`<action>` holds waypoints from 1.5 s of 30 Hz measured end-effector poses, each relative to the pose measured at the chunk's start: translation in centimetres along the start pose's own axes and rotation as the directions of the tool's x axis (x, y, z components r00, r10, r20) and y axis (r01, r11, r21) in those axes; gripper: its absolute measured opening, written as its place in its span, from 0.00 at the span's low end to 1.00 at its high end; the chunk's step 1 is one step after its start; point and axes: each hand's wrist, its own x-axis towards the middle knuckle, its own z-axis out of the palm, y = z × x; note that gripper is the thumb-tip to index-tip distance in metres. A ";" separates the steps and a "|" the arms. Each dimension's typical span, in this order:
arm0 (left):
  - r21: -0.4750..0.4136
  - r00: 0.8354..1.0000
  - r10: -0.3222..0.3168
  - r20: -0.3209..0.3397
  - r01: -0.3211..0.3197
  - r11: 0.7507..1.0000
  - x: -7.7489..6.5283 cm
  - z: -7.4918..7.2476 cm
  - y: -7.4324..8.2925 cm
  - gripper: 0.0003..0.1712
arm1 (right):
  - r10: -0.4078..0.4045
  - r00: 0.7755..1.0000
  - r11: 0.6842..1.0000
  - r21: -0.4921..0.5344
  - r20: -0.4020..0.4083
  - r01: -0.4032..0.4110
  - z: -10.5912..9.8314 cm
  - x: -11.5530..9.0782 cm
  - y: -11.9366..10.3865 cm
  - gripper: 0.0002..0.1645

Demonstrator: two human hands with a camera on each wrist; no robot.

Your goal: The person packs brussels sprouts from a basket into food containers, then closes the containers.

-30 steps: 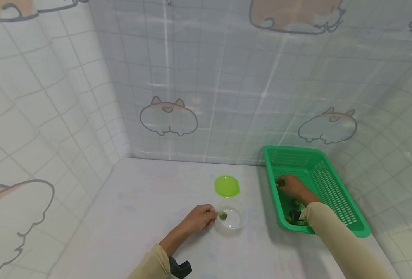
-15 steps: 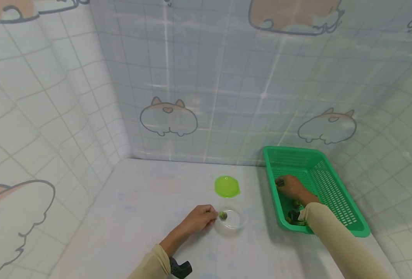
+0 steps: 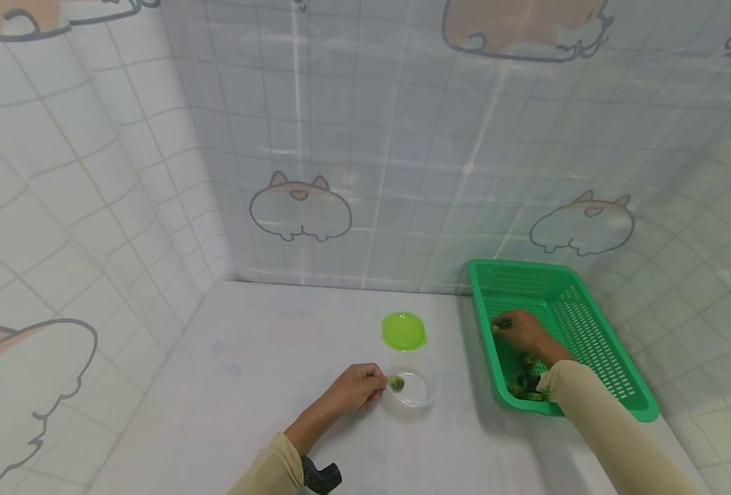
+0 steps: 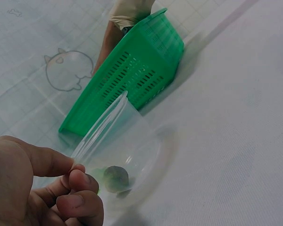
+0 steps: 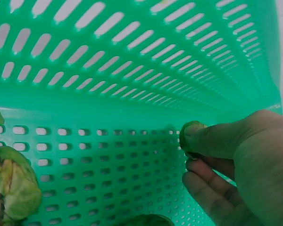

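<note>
Thumb and fingers of my left hand (image 3: 353, 388) pinch the rim of a clear plastic bowl (image 4: 137, 127) standing on the table. A single round Brussels sprout (image 4: 116, 179) lies inside the bowl. Over on the right, my right hand (image 3: 522, 331) reaches down into a green plastic basket (image 3: 613, 350). In the right wrist view it pinches a small green Brussels sprout (image 5: 192, 134) between thumb and fingers, close to the basket's slotted wall. Several more leafy sprouts (image 5: 16, 183) lie at the basket's near end, partly hidden by the right forearm in the head view.
Behind the bowl a lime-green lid (image 3: 404, 331) lies flat on the white-covered table (image 3: 266, 357). The basket's tall side stands between the bowl and the right hand. Tile-patterned sheets (image 3: 365, 172) hang at the back and both sides.
</note>
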 end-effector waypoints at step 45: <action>0.039 1.000 -0.002 -0.011 0.002 0.999 -0.1 0.1 0.1 0.16 | 0.057 0.992 0.941 0.339 -0.115 -0.014 -2.0 -4.5 -2.9 0.29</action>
